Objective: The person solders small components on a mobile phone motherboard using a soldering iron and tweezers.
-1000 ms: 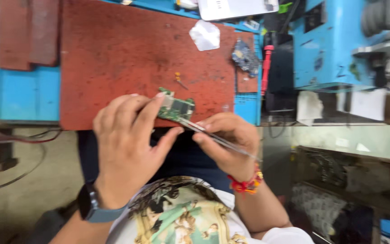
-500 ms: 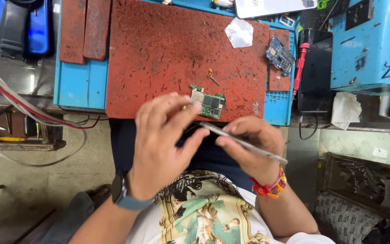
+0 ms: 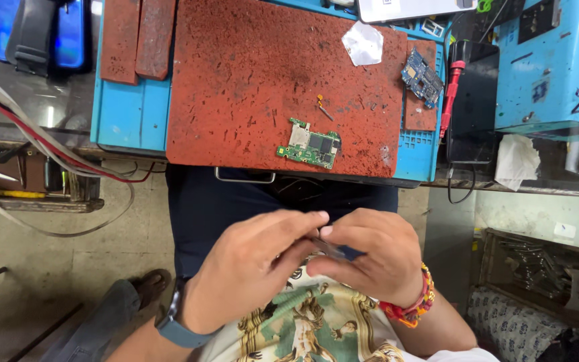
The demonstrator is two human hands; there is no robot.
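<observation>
Fingers (image 3: 303, 224) of the left hand (image 3: 249, 268) and right hand (image 3: 370, 258) pinch slim tweezers (image 3: 333, 249) together; beyond the fingertips, a green circuit board (image 3: 309, 145) lies on the red desk mat (image 3: 249, 74).

Rough, pitted red mat (image 3: 256, 80)

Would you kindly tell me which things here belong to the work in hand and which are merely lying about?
In hand:
- left hand and right hand, pinching slim tweezers
- green circuit board on the red mat

Lying about:
- blue circuit board
- white scrap
- red-handled screwdriver
- crumpled tissue
</observation>
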